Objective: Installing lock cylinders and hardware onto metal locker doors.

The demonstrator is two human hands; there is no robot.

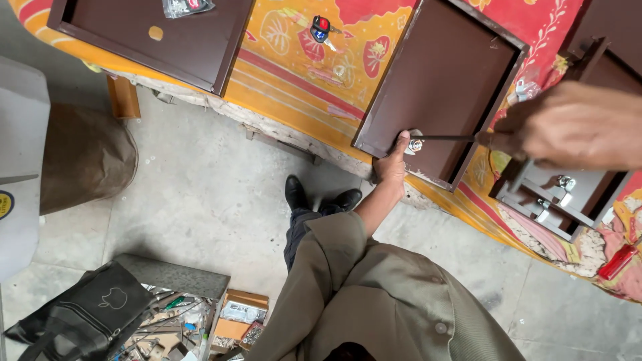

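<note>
A brown metal panel (441, 80) lies on a table covered with an orange and red patterned cloth (301, 67). My left hand (392, 164) grips the panel's near edge, its thumb beside a small silver lock fitting (415, 144). My right hand (568, 127), close to the camera at the right, is closed on a screwdriver. The thin shaft of the screwdriver (445, 138) runs left with its tip at the fitting.
A second brown panel (154, 33) with a small plastic bag of parts (187, 7) lies at top left. A key with a red and blue fob (321, 28) rests on the cloth. Another panel with silver fittings (568, 194) sits right. On the concrete floor are a black bag (87, 314) and open tool boxes (174, 327).
</note>
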